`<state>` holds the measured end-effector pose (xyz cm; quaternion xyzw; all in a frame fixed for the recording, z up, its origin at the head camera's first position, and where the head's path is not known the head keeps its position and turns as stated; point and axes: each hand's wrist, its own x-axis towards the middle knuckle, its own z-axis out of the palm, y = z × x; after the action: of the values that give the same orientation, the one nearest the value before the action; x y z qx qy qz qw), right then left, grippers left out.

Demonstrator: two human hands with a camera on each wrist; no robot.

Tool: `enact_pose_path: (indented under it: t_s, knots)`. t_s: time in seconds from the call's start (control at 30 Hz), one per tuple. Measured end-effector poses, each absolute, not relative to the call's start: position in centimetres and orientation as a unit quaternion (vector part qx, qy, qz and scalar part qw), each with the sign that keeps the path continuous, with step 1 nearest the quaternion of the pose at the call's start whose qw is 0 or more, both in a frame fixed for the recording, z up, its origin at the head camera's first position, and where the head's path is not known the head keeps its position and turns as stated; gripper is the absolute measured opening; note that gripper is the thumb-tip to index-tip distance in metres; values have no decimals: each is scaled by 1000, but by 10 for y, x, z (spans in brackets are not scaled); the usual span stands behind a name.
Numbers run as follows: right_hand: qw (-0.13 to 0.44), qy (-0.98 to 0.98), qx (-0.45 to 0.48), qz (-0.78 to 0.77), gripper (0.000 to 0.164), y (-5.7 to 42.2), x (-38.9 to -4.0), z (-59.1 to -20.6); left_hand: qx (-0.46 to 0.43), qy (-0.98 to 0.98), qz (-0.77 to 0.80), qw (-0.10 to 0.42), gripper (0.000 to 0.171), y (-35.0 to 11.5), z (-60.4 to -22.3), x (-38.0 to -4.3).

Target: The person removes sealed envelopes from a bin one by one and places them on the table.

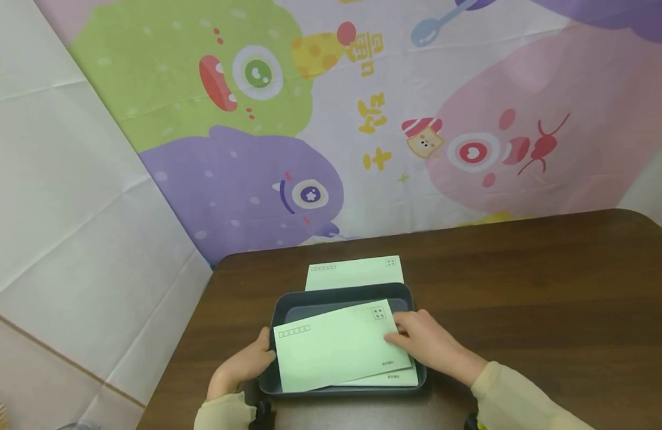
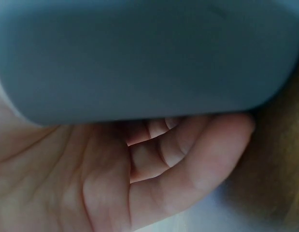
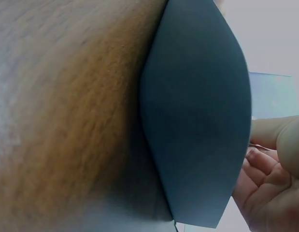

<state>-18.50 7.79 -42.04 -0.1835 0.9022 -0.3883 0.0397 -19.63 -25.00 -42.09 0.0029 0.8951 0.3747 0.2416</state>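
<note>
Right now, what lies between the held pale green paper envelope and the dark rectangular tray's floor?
Another pale green paper envelope, partly visible in the head view.

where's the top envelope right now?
Head view, lower centre: pinched at its right edge by the right hand, the top envelope slants over the dark tray, partly covering a second envelope.

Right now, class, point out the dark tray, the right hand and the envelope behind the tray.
Dark tray [image 1: 342, 296]: head view, inner side of its far wall.
Right hand [image 1: 426, 339]: head view, back of the hand.
Envelope behind the tray [image 1: 355, 275]: head view, its uncovered upper part.
</note>
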Motion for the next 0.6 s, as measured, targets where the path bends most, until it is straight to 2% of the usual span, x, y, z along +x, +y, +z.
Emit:
enact_pose_path:
  t_s: [0.2,0.43,0.6]
  knots:
    - [20,897,-204,-393,18,78,-182,-423,-9,896,370,246,65,-249,-420,-196]
    - [73,866,-187,-459,10,79,-178,-424,-4,896,373,242,65,-249,-420,-195]
    - [78,870,-186,-451,8,78,-177,-423,-2,897,373,239,65,-250,-422,-195]
